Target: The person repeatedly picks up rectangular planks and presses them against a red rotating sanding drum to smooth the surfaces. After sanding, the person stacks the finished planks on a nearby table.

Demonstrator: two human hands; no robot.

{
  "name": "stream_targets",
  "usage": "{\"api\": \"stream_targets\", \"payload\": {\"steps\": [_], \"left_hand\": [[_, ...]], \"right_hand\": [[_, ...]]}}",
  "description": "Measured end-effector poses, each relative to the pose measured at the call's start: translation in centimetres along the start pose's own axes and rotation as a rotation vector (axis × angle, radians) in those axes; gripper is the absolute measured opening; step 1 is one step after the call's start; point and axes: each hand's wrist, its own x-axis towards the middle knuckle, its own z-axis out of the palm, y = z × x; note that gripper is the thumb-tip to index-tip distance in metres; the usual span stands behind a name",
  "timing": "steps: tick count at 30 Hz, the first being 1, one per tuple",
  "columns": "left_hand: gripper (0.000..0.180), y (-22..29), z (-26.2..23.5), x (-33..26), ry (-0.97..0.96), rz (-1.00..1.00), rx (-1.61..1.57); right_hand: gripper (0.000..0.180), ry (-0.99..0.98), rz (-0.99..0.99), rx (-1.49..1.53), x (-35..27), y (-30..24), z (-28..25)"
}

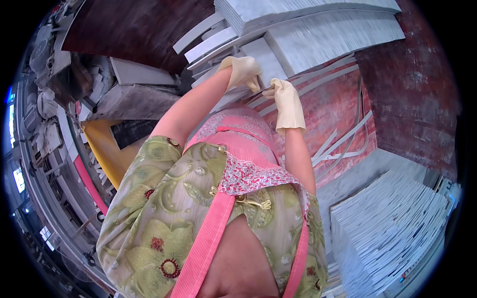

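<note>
Both my hands wear cream rubber gloves and meet in front of my apron, beside a pale slab (pixel 265 55). My left hand (pixel 244 72) has its fingers bent down and drawn together. Close by on its right, my right hand (pixel 287 102) is curled, its fingertips turned toward the left one. A thin dark line runs between the fingertips, but what they pinch is too small to make out. Just beyond the hands stands a large stack of thin white-grey sheets (pixel 335 37). Pale flat straps (pixel 343 139) lie loosely over a worn red board (pixel 318 116) to the right.
Another stack of thin pale sheets (pixel 392 228) stands at the lower right. Dark red panels (pixel 134 30) rise at the far left and far right. Broken slabs (pixel 134 102) and a yellow sheet (pixel 105 149) are at my left, with a pink bar (pixel 89 184) beyond.
</note>
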Motion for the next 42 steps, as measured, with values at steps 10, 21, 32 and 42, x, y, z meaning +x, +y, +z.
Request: {"api": "stream_targets", "payload": {"steps": [10, 21, 32, 42], "left_hand": [[0.04, -3.8, 3.9, -6.8, 0.009, 0.111, -0.722], [0.038, -3.0, 6.3, -6.4, 0.073, 0.099, -0.676], [0.031, -1.4, 6.2, -3.3, 0.103, 0.081, -0.531], [0.008, 2.0, 4.1, -2.9, 0.162, 0.533, 1.111]], "right_hand": [[0.059, -0.15, 0.075, 0.196, -2.3, 6.5, -2.8], [0.052, -0.215, 0.02, 0.188, -2.1, 6.2, -1.3], [0.048, -0.142, -0.173, -0.268, -0.8, 1.3, -1.9], [0.066, -0.241, -0.07, -0.092, 3.8, 2.8, -0.7]]}}
